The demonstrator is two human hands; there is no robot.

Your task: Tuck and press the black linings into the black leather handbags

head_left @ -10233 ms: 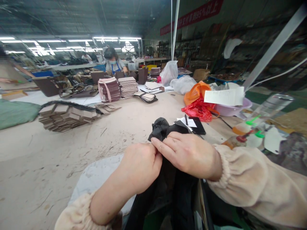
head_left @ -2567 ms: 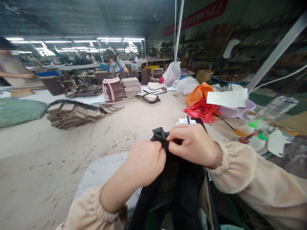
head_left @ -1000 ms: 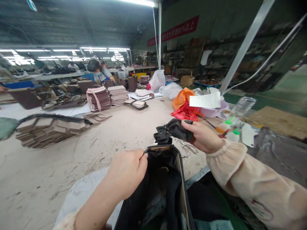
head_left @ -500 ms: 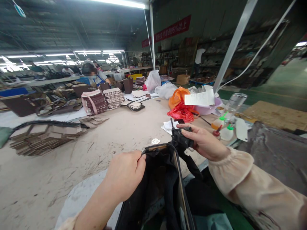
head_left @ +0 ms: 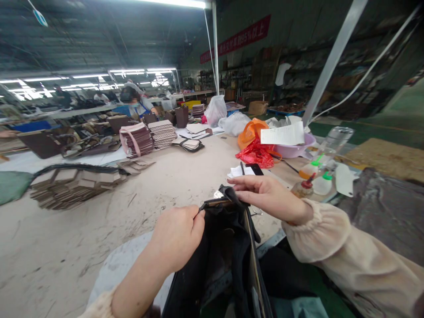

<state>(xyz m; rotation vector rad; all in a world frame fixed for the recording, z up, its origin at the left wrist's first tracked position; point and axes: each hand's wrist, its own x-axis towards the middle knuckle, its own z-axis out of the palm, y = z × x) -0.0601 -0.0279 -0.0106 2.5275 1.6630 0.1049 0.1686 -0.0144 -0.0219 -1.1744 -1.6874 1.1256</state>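
Observation:
A black bag point(head_left: 186, 282) stands open at the table's front edge, its dark lining and stiff rim showing. My left hand point(head_left: 177, 238) is closed on the left part of the rim, thumb pressed against the fingers. Over the far right corner, my right hand point(head_left: 268, 196) grips a black strap point(head_left: 228, 193) between thumb and nearly straight fingers. Part of that strap is hidden under the palm. A bit of metal wire or ring point(head_left: 257, 211) shows just below the right hand.
Stacks of cut boards point(head_left: 76, 185) lie at left, with bundled brown panels point(head_left: 135, 139) behind. At right are a red plastic bag point(head_left: 255, 154), a lilac basin point(head_left: 294, 151), squeeze bottles point(head_left: 322, 184) and a metal post point(head_left: 334, 62). A co-worker point(head_left: 135, 104) sits across the table.
My right hand has brought the bunched black strap down and left onto the bag's far corner. My left hand keeps its hold on the rim. The view has shifted slightly.

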